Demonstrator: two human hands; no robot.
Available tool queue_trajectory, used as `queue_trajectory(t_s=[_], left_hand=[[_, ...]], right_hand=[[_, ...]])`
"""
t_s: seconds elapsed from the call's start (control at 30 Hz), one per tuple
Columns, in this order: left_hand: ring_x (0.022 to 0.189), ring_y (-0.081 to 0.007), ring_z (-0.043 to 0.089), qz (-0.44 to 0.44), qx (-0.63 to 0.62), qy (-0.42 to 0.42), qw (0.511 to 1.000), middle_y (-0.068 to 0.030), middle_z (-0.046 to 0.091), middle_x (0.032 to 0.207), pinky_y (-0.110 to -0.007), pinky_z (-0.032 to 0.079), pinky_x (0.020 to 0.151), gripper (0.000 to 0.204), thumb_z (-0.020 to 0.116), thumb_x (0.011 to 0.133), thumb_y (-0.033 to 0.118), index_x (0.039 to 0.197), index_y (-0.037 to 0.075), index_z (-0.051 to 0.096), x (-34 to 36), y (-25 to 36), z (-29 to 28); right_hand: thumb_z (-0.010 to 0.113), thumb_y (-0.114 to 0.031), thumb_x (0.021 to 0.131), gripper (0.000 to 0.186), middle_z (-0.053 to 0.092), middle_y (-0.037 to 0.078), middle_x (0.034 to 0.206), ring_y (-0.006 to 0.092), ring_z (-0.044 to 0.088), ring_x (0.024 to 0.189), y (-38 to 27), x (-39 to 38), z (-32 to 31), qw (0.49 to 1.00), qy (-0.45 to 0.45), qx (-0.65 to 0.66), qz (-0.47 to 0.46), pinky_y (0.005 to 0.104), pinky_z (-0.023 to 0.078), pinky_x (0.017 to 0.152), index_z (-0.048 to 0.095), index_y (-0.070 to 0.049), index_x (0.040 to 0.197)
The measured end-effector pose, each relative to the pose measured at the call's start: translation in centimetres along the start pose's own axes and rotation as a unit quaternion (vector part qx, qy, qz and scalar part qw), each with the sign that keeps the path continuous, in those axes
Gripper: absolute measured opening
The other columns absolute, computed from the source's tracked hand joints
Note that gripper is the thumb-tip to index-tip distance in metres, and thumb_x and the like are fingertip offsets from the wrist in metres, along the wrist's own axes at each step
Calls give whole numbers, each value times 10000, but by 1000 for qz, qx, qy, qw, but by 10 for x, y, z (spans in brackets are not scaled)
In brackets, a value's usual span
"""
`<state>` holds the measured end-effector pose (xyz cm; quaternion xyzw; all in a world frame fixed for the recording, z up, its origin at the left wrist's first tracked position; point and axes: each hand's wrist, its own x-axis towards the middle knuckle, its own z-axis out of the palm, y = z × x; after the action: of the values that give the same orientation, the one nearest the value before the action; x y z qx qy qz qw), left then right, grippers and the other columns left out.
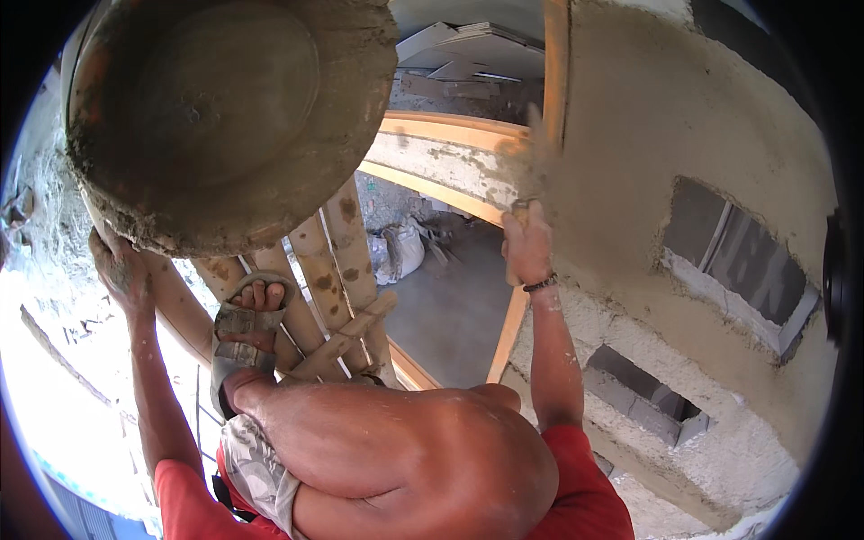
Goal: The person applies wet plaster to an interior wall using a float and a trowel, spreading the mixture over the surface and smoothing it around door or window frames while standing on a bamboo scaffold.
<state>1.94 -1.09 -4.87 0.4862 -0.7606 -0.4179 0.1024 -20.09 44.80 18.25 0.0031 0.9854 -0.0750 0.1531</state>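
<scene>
My right hand [528, 245] is closed round the handle of a trowel, whose blade [540, 148] is smeared by motion against the edge of the plastered wall [621, 144], beside a window frame. At the left, my left hand [123, 273] grips the outer edge of a wooden plank [175, 301], just below a large round basin [234, 99]. Some of its fingers are hidden. The basin is coated in grey-brown mortar, with a wet layer inside. My sandalled foot [255, 315] stands on the slatted planks, and my bent knee rises in front.
Two window openings [736, 256] [643, 391] break the wall at the right. An orange-brown wooden frame [450, 130] surrounds a gap showing a lower floor [450, 310] with a white sack [400, 250]. Broken boards [472, 45] lie beyond. Left of the planks there is a bright drop.
</scene>
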Motion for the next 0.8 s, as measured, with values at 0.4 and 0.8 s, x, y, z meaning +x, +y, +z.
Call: queue_trajectory(t_s=[0.4, 0.8], left_hand=[[996, -339, 583, 18, 1, 3, 1000, -226, 604, 1110, -411, 436, 879, 458, 395, 976, 303, 1292, -22, 459, 4, -22, 0], [942, -333, 573, 25, -38, -7, 999, -222, 602, 1048, -406, 436, 860, 480, 400, 984, 360, 1240, -38, 483, -1, -5, -2]], right_hand=[[572, -168, 894, 203, 540, 65, 561, 153, 546, 409, 22, -29, -18, 995, 46, 61, 69, 306, 421, 390, 448, -7, 896], [576, -184, 888, 237, 538, 109, 522, 217, 576, 418, 26, -16, -15, 997, 41, 35, 50, 357, 435, 412, 436, 7, 887]])
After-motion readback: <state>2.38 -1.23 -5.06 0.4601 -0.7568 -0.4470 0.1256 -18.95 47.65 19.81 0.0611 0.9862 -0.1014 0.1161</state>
